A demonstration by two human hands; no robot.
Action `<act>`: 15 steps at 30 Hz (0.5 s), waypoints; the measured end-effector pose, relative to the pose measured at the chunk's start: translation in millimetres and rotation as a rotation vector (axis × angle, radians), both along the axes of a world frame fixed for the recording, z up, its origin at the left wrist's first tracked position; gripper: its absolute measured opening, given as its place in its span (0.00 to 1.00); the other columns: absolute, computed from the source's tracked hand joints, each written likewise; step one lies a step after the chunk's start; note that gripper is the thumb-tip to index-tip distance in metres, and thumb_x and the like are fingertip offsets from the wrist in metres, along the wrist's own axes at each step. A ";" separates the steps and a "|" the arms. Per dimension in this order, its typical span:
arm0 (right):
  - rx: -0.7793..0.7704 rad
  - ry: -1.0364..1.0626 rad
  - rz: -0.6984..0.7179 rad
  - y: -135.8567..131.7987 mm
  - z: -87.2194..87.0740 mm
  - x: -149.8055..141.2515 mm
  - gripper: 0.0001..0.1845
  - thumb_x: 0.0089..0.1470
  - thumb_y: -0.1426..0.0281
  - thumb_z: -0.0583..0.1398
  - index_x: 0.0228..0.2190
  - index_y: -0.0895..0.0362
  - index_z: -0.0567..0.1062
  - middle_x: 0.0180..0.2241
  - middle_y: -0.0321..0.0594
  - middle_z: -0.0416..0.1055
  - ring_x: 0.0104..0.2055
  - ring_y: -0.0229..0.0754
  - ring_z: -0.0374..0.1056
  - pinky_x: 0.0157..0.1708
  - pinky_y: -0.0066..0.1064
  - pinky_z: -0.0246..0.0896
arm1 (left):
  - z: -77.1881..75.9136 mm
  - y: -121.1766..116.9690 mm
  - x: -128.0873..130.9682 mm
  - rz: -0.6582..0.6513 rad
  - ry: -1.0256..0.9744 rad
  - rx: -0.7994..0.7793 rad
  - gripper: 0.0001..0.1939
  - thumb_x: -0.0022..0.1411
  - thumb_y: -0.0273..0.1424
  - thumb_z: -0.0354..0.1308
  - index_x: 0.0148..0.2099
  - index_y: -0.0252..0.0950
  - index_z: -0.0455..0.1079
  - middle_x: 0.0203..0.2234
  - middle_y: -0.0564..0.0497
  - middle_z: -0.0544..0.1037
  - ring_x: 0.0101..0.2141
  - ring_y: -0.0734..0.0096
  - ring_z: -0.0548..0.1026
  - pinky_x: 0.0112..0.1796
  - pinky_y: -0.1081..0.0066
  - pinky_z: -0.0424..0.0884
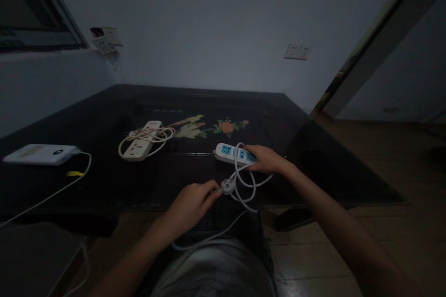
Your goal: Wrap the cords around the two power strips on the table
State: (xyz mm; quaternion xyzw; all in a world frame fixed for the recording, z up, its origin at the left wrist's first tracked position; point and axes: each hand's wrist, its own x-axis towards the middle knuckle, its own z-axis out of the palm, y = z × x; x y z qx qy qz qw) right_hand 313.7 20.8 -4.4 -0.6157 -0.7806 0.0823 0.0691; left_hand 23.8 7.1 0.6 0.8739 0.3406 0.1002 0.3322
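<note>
Near the table's front edge, my left hand [198,199] pinches a white plug [228,186] at the end of a white cord. My right hand [264,158] grips the right end of a white power strip [226,149] with blue socket faces, its fingers partly hidden behind the strip. Loose loops of the white cord [251,190] lie over and in front of the strip. From there the cord hangs past the table edge toward my lap.
On the dark glossy table [181,171], a second power strip [138,148] with its cord coiled on top lies left of centre. Further left is a white power bank [42,154] with a cable attached. Wall sockets [298,51] are on the back wall.
</note>
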 end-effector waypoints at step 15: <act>0.184 0.151 -0.249 -37.0 32.3 -20.7 0.28 0.44 0.63 0.65 0.48 0.57 0.68 0.42 0.47 0.75 0.42 0.53 0.72 0.36 0.34 0.62 | -18.7 -18.4 18.6 0.184 -0.128 -0.031 0.05 0.64 0.34 0.49 0.41 0.41 0.62 0.25 0.53 0.76 0.26 0.65 0.75 0.28 0.72 0.61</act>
